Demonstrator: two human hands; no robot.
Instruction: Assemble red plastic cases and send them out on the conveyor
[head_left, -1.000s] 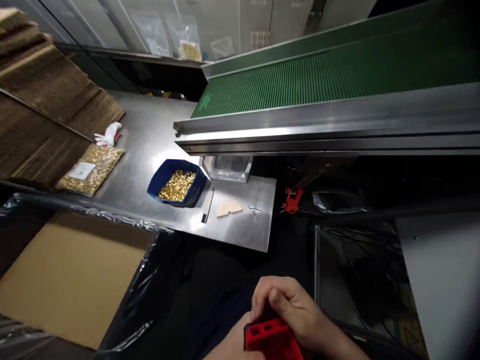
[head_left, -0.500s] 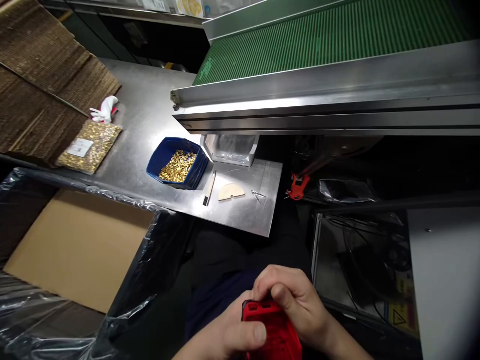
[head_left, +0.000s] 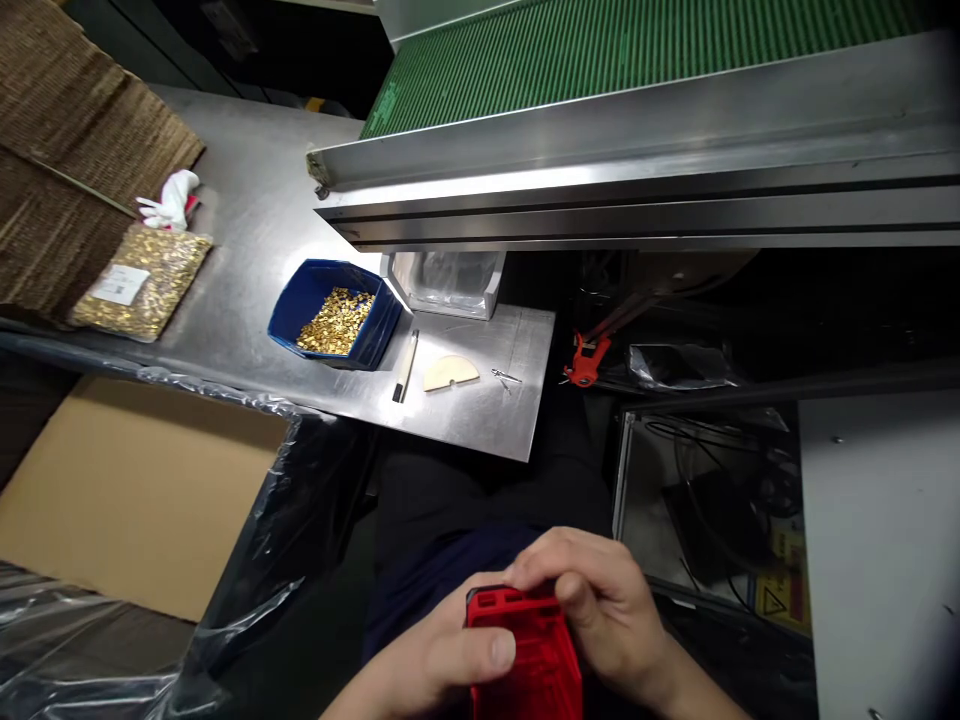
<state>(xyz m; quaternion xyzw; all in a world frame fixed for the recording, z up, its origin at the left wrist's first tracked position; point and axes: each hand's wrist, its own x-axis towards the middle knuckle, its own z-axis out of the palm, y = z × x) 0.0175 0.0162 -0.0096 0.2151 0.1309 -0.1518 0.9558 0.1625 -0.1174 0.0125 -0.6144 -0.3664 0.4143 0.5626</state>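
Low in the view, over my lap, a red plastic housing point(head_left: 529, 645) with a dark outer edge is held between both hands. My left hand point(head_left: 450, 645) wraps its left side, the thumb lying over the rim. My right hand point(head_left: 600, 600) closes on the far right corner, its fingers over the top edge and the thumb beside it. The lower end of the housing runs out of the picture. On the metal table point(head_left: 480, 425) ahead lie a thin marker-like stick point(head_left: 406, 367), a pale half-round piece point(head_left: 451, 373) and small metal pins point(head_left: 506, 378).
A blue bin point(head_left: 281, 318) holds small brass-coloured parts, beside a clear-walled grey bin point(head_left: 450, 285). A bag of similar parts point(head_left: 150, 280) and a white glove point(head_left: 172, 200) lie left. The green conveyor point(head_left: 600, 60) overhangs the table. A plastic-lined carton point(head_left: 150, 490) stands lower left.
The view has shifted, so the table and conveyor sit higher and farther left. The right hand's fingers have lifted slightly, uncovering more of the housing's top edge. Both hands still hold it.
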